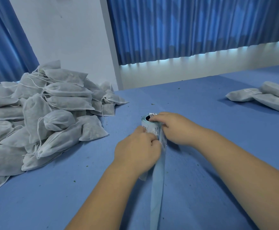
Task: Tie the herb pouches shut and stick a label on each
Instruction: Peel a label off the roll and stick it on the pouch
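Note:
A roll of printed labels (147, 122) on pale blue backing lies on the blue table (210, 163) in the middle of the view. My right hand (173, 127) grips the roll from the right, fingers curled over its top. My left hand (138, 151) pinches the unrolled strip at a label just below the roll. The bare backing strip (157, 188) trails toward me. A small white pouch corner (143, 175) shows under my left hand. A big heap of white drawstring herb pouches (41, 117) fills the left.
A few more white pouches (266, 97) lie at the table's far right. Bits of dried herb dot the table. A white wall and blue curtains (193, 27) stand behind the table's far edge.

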`<state>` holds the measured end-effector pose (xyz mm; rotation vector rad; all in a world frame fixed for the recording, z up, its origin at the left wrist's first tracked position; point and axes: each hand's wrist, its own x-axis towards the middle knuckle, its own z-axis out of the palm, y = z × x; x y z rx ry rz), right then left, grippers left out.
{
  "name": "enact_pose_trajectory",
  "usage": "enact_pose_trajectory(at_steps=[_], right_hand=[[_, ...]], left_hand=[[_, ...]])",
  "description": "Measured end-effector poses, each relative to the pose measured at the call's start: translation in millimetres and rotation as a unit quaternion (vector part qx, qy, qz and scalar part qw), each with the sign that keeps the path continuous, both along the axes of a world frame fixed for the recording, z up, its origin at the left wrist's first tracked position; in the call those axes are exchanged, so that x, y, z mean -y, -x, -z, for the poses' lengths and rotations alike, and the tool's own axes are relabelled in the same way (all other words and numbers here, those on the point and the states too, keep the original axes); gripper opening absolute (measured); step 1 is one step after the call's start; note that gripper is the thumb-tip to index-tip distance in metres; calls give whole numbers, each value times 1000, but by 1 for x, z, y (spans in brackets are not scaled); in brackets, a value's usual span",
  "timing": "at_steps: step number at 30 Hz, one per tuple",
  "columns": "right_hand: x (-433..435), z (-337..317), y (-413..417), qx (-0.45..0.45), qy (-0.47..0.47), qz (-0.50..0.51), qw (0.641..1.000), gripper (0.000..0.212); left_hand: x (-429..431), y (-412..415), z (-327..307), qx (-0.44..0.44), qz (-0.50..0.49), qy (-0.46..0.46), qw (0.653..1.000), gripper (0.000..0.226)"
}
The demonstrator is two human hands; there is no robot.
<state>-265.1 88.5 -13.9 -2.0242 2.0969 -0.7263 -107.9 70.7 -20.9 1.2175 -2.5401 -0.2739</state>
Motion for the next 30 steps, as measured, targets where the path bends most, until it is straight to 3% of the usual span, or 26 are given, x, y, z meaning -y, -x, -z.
enact_pose_trajectory(at_steps=[3, 6, 8, 14, 18, 21, 25, 30], right_hand=[[8, -7, -2, -12, 6, 21, 1000, 38], [18, -12, -2, -51, -11, 44, 998, 21], [24, -16, -2, -83, -18, 53, 995, 10], [26, -25, 6, -138, -1, 89, 987, 9], [10, -22, 9, -99, 22, 98, 990, 24], [-10, -22, 4, -45, 115, 109, 986, 7], [-40, -13, -13, 94, 40, 30, 994, 10], [-49, 0, -19, 98, 14, 10, 995, 13]], left_hand=[[-3, 5, 1, -9, -15, -9, 1000, 43], [-1, 3, 1, -5, 10, -6, 1000, 28], [4, 0, 0, -47, 30, -53, 997, 15], [15, -17, -11, -133, 15, -223, 966, 14], [14, -20, -13, -171, 8, -262, 950, 15], [11, -21, -15, -199, 14, -287, 937, 19], [8, -21, -16, -213, 34, -286, 934, 14], [6, -17, -12, -199, 51, -260, 943, 11]])
